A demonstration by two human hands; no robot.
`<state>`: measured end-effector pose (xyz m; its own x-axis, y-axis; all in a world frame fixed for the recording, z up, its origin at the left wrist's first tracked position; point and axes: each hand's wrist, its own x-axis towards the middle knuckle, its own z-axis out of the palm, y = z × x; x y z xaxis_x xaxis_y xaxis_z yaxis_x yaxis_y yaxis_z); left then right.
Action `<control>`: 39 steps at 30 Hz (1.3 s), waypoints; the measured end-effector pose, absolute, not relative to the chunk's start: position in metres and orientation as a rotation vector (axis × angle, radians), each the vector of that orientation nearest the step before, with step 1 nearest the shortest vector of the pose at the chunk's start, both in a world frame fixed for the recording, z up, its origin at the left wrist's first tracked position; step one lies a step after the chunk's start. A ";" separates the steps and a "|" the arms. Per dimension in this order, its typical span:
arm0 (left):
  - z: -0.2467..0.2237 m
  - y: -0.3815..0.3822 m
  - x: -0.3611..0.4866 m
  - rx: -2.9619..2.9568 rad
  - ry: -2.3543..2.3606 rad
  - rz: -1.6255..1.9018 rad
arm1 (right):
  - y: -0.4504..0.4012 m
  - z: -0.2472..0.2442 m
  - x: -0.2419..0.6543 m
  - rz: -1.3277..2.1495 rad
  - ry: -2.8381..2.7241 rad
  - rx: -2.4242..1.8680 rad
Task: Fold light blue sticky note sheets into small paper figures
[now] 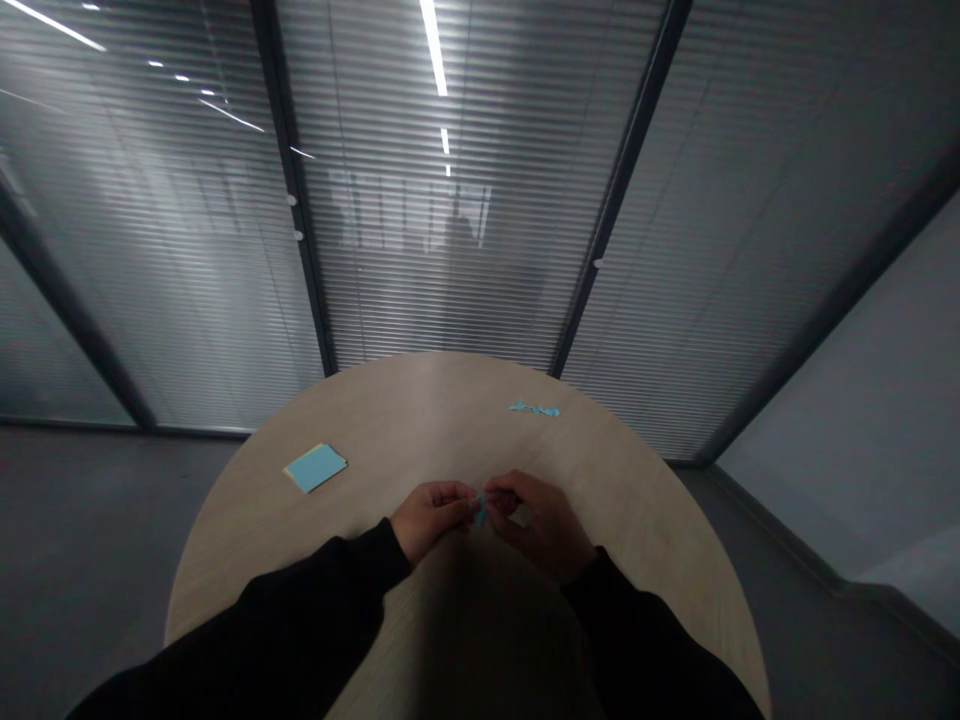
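A small piece of blue paper is between my two hands, over the near middle of the table. My left hand pinches it from the left with thumb and fingers. On its right side, my right hand has thumb and forefinger brought together at the paper's edge. The fingertips of both hands nearly meet. Its exact shape is too small to make out.
The round wooden table bears a stack of blue and yellowish paper squares at the left. Small twisted blue pieces lie in a row at the back right. Glass panels with blinds stand behind the table.
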<state>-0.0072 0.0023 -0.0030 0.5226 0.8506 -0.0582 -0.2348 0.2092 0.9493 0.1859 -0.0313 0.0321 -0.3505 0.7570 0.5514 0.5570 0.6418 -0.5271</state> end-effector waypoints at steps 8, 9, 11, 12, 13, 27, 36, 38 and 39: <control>-0.001 0.002 -0.009 1.119 0.637 0.773 | -0.032 0.037 0.187 0.431 -2.022 -0.973; -0.001 0.002 -0.009 1.116 0.634 0.769 | -0.032 0.037 0.187 0.430 -2.025 -0.965; -0.002 0.002 -0.009 1.109 0.631 0.763 | -0.032 0.037 0.188 0.432 -2.034 -0.947; -0.003 0.003 -0.009 1.105 0.634 0.759 | -0.032 0.037 0.188 0.431 -2.036 -0.946; -0.003 0.003 -0.009 1.104 0.639 0.752 | -0.032 0.036 0.188 0.429 -2.039 -0.950; -0.001 0.006 -0.011 1.139 0.664 0.685 | -0.033 0.033 0.186 0.051 -2.180 -0.858; -0.003 0.004 -0.008 1.132 0.650 0.812 | -0.035 0.033 0.182 0.110 -2.122 -0.956; -0.003 0.003 -0.007 1.127 0.659 0.844 | -0.035 0.034 0.181 0.115 -2.108 -0.956; -0.003 0.003 -0.007 1.124 0.667 0.855 | -0.035 0.034 0.180 0.112 -2.105 -0.954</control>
